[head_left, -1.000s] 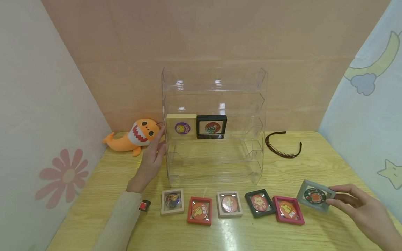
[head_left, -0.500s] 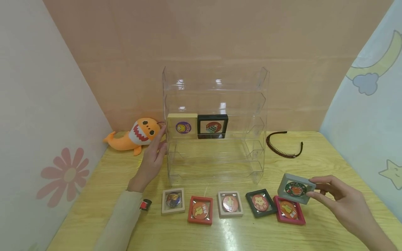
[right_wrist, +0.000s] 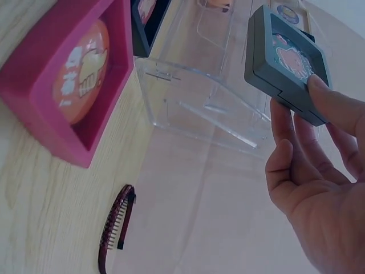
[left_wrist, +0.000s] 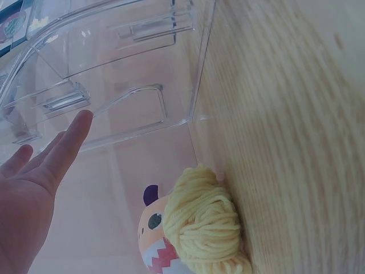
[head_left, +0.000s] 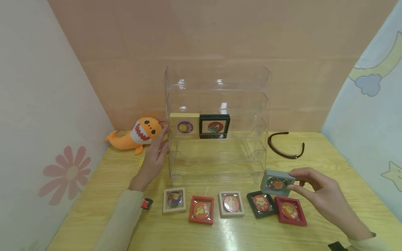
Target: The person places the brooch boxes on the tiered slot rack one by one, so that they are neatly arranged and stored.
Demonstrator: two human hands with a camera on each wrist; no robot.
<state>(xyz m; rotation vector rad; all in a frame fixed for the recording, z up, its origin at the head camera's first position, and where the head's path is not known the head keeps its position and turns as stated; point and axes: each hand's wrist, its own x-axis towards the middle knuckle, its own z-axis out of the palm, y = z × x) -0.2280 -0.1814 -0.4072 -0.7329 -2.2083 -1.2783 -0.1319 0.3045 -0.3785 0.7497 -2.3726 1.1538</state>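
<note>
My right hand (head_left: 323, 198) pinches a grey display frame (head_left: 277, 183) by its right edge, thumb in front and fingers behind. The frame is raised above the table, near the lower right corner of a clear acrylic rack (head_left: 216, 89). Inside it is a round green and red badge. With fingers extended, my left hand (head_left: 152, 158) rests against the rack's left side. On a middle tier of the rack, a cream frame (head_left: 184, 125) and a black frame (head_left: 215, 126) stand side by side. The right wrist view shows the grey frame (right_wrist: 288, 63) close, tilted between thumb and fingers.
In front of the rack lie a beige frame (head_left: 174, 200), a red frame (head_left: 201, 210), another beige frame (head_left: 231, 204), a dark green frame (head_left: 261, 204) and a magenta frame (head_left: 290, 211). An orange plush shark (head_left: 138, 136), yellow yarn (left_wrist: 202, 222) and a headband (head_left: 284, 153) lie beside the rack.
My right hand has carried the grey frame leftward, from right of the magenta frame to above the dark green one. My left hand has stayed at the rack's side.
</note>
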